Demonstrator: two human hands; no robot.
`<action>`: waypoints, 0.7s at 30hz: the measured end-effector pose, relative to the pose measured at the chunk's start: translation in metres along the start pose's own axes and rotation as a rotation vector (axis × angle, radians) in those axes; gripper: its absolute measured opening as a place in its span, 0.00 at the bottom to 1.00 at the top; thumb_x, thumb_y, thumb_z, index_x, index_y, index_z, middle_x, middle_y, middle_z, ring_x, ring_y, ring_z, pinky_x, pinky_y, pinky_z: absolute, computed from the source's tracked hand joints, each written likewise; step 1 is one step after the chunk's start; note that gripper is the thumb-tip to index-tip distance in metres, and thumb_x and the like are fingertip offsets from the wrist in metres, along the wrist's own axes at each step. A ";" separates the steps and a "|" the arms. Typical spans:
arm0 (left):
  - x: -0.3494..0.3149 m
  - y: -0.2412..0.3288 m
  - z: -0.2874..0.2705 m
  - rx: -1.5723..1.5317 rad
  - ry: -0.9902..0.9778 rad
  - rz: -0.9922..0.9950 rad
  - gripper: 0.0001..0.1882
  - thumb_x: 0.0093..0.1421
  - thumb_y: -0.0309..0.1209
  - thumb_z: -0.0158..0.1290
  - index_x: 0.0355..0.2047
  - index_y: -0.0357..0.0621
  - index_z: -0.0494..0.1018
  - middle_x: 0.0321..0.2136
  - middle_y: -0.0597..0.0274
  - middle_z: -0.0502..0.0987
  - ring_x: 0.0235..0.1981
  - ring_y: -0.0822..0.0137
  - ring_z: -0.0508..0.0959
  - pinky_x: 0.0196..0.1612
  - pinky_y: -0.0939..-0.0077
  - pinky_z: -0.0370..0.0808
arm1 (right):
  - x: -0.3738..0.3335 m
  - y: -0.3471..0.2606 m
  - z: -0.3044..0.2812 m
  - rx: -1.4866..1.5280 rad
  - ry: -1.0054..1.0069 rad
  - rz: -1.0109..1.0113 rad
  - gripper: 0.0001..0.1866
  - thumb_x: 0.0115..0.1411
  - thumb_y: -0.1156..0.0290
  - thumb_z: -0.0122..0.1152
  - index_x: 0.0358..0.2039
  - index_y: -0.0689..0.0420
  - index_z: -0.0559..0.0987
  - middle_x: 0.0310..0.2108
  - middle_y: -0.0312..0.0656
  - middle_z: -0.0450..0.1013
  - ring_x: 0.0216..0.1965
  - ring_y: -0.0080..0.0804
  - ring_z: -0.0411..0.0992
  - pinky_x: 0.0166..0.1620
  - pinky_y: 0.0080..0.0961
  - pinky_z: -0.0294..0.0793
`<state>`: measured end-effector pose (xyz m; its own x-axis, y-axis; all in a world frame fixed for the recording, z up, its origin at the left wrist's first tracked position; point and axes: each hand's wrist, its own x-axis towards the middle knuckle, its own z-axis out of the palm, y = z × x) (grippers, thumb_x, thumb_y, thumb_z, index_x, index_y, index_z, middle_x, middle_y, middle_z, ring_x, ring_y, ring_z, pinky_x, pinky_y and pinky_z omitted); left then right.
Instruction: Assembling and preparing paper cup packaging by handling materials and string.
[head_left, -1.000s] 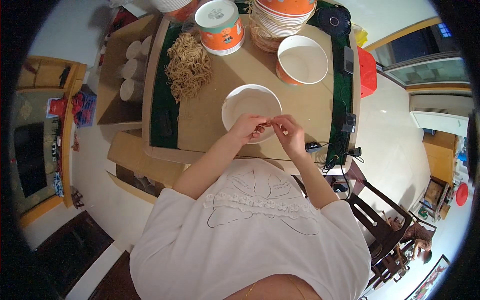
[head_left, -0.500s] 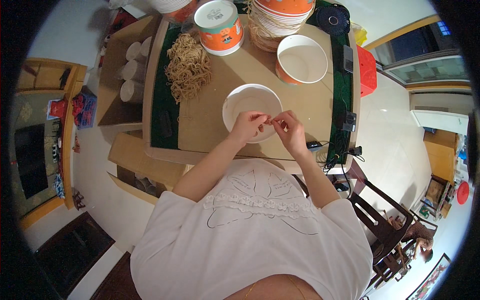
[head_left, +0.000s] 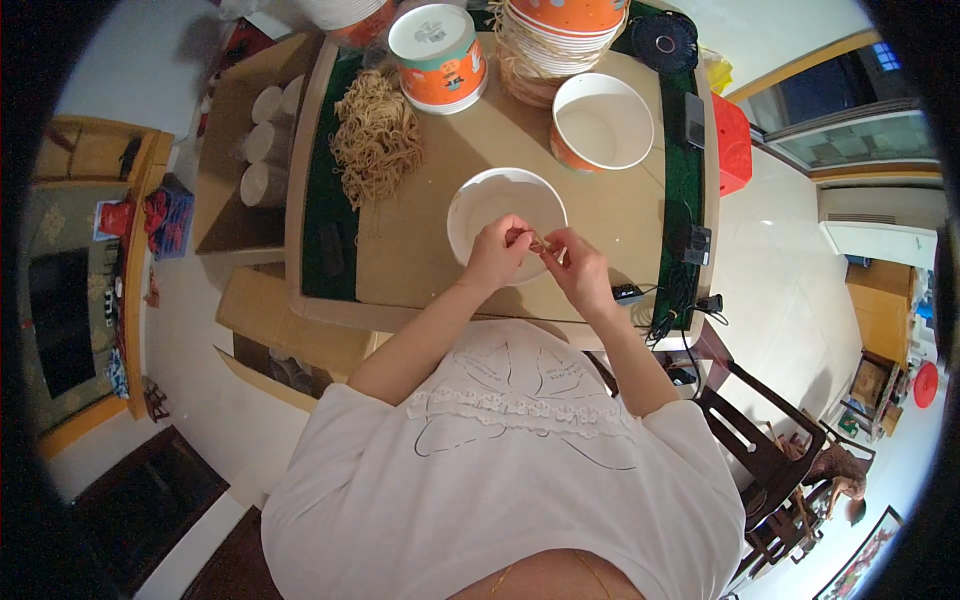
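Note:
A white-lined paper bucket [head_left: 480, 215] stands mouth-up before me near the table's front edge. Over its near right rim, my left hand [head_left: 497, 255] and my right hand [head_left: 580, 272] are close together, fingers pinched. Between their fingertips shows a small bit of tan twine [head_left: 540, 246], partly hidden by the fingers. It looks like the strands in the loose heap of twine [head_left: 375, 135] at the left. A second bucket [head_left: 605, 120], orange outside and white inside, stands tilted toward me behind the first.
An upside-down orange bucket [head_left: 438, 62] and a stack of buckets wound with twine [head_left: 555, 40] stand at the back. A black round object [head_left: 664, 42] lies in the far right corner. Cables [head_left: 670, 310] hang at the right edge. Cardboard boxes [head_left: 290, 320] flank the table's left side.
Both hands stay over the bucket's near rim. My fingers have shifted slightly, and more of the twine shows between them. The bucket has barely moved.

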<state>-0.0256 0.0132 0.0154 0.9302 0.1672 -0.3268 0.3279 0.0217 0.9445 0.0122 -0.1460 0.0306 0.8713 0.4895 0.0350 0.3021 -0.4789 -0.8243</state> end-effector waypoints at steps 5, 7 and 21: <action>0.003 -0.001 -0.002 -0.020 -0.015 -0.002 0.02 0.58 0.24 0.49 0.31 0.38 0.70 0.25 0.63 0.77 0.19 0.79 0.69 0.20 0.84 0.65 | 0.001 -0.003 0.001 0.030 0.012 -0.034 0.07 0.49 0.78 0.61 0.31 0.60 0.75 0.24 0.44 0.72 0.22 0.34 0.72 0.26 0.26 0.72; 0.005 -0.008 -0.003 -0.016 -0.008 0.090 0.03 0.58 0.24 0.49 0.31 0.38 0.70 0.25 0.62 0.77 0.19 0.80 0.69 0.20 0.85 0.65 | 0.001 -0.006 -0.001 0.017 0.012 -0.026 0.05 0.50 0.78 0.59 0.30 0.60 0.76 0.25 0.44 0.73 0.22 0.34 0.71 0.27 0.27 0.72; 0.004 -0.006 0.003 0.132 0.076 0.161 0.05 0.56 0.25 0.50 0.28 0.36 0.70 0.22 0.59 0.76 0.26 0.69 0.77 0.32 0.76 0.74 | -0.002 0.007 0.010 -0.059 0.124 -0.023 0.04 0.52 0.71 0.61 0.30 0.54 0.79 0.20 0.42 0.72 0.22 0.38 0.71 0.26 0.30 0.70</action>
<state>-0.0234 0.0106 0.0085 0.9589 0.2318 -0.1635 0.1992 -0.1400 0.9699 0.0092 -0.1432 0.0191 0.9040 0.4085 0.1258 0.3413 -0.5127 -0.7878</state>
